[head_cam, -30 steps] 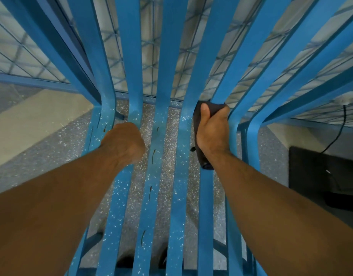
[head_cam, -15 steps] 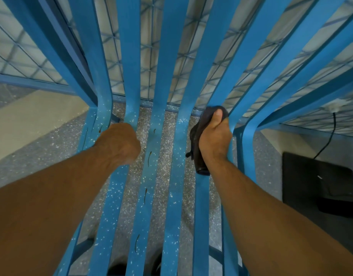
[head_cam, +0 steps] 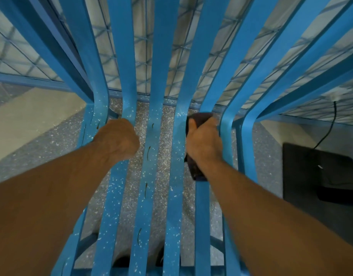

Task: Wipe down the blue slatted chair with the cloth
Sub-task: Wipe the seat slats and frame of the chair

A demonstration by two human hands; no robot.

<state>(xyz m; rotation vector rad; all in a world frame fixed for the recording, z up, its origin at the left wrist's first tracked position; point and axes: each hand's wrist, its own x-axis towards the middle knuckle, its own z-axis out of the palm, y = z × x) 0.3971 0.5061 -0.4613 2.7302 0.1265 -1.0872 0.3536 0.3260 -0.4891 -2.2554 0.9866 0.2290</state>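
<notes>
Cloth (head_cam: 194, 168) and blue slatted chair (head_cam: 157, 56): handling at the seat bend

The cloth is dark, soft and limp. It is wrapped round one slat, the wiped slat (head_cam: 201, 216), just below the bend where the seat turns up into the backrest. It shows above the thumb and hangs out below the wrist. A limp cloth conforms to a slat's faces and edges, so it is best held bunched round the slat, not flat. The right hand (head_cam: 205, 142) is curled round cloth and slat together, with the thumb laid over the top fold.

The chair looks rigid: flat painted slats, curved at the bend, with open gaps between them. The paint is judged smooth, so the cloth should slide freely and grip pressure does the cleaning. Pale specks cover most seat slats, and short dark marks run along the centre slat (head_cam: 148, 176). The frame may shift under a push, so bracing is advised. The left hand (head_cam: 116, 139) is closed in a fist over the braced slat (head_cam: 113, 206), evidently gripping it, with two slats between it and the wiped one. Its fingertips are hidden beneath.

Speckled grey floor (head_cam: 52, 148) shows through the gaps. A blue wire grid (head_cam: 22, 56) stands behind the backrest. A dark mat (head_cam: 319, 176) and black cable (head_cam: 329, 126) lie to the right.
</notes>
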